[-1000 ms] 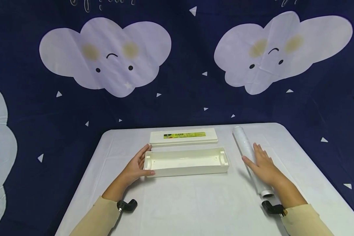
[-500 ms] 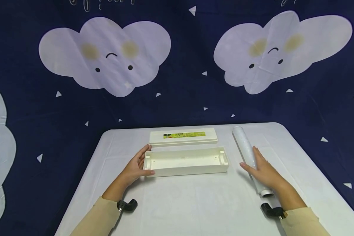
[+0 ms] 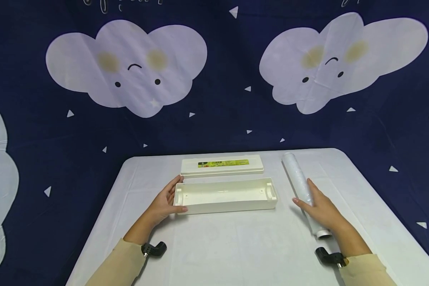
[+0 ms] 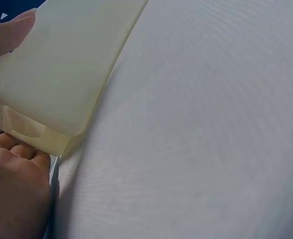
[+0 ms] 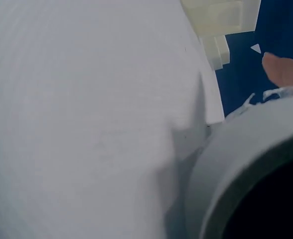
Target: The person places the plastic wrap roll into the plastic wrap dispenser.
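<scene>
In the head view an uncovered cream plastic box [image 3: 228,207] lies lengthwise on the white table. My left hand [image 3: 162,204] holds its left end, thumb on the near wall and fingers at the end and back. The left wrist view shows the box's wall [image 4: 62,64] close up. To the right lies a roll of plastic wrap [image 3: 296,174], slanting away from me. My right hand [image 3: 321,209] grips it near its middle, thumb over the left side, fingers along the right; their tips are partly hidden. The roll's hollow end [image 5: 236,149] fills a corner of the right wrist view.
Behind the box rests its cream lid [image 3: 223,173] with a yellow-green label. The white-covered table [image 3: 228,246] ends at a dark blue cloth [image 3: 228,111] printed with clouds. Black wrist cameras sit at both cuffs.
The right hand has slid slightly toward me along the roll and its fingers have drawn together around it. The left hand, box, lid and roll have stayed in place.
</scene>
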Tool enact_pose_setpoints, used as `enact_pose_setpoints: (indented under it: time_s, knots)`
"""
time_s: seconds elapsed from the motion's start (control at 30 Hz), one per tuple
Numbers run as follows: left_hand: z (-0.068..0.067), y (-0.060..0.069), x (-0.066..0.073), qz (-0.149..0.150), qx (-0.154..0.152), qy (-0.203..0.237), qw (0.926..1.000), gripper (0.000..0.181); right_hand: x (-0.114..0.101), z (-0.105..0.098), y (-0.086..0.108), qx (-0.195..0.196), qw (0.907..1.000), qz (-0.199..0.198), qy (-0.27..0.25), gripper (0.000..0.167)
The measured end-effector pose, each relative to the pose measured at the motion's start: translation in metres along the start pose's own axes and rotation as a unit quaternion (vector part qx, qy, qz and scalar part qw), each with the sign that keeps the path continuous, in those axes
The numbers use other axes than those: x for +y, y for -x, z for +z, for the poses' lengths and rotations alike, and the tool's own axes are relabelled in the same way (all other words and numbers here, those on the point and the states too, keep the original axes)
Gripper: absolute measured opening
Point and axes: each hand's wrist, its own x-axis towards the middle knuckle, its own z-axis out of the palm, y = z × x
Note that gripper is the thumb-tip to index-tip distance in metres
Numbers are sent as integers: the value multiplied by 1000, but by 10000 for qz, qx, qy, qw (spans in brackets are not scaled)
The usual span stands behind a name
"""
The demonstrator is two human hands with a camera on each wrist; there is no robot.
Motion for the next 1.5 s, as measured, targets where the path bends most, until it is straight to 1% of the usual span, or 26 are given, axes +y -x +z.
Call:
enact_pose_setpoints:
  time_s: [0.13, 0.33, 0.53, 0.83, 1.17, 1.5]
  knots:
    - [1, 0, 0, -26, 9, -4, 10000, 125, 1, 0, 0, -30, 10000, -30, -58, 106]
    - [1, 0, -1, 32, -12, 19, 10000, 123, 0, -1, 1, -32, 9998, -142, -141, 103]
    - [0, 0, -2, 39, 20, 48, 10000, 122, -3, -1, 1, 0, 9995, -287, -111, 100]
    - [1, 0, -3, 32, 51, 85, 9999, 121, -5, 0, 2, 56, 9995, -302, -88, 95]
    - [1, 1, -2, 18, 70, 64, 10000, 120, -3, 3, 0, 179, 9993, -330, -11, 94]
    - [2, 1, -3, 16, 95, -49, 9999, 119, -4, 7, -1, 457, 9985, -304, 64, 92]
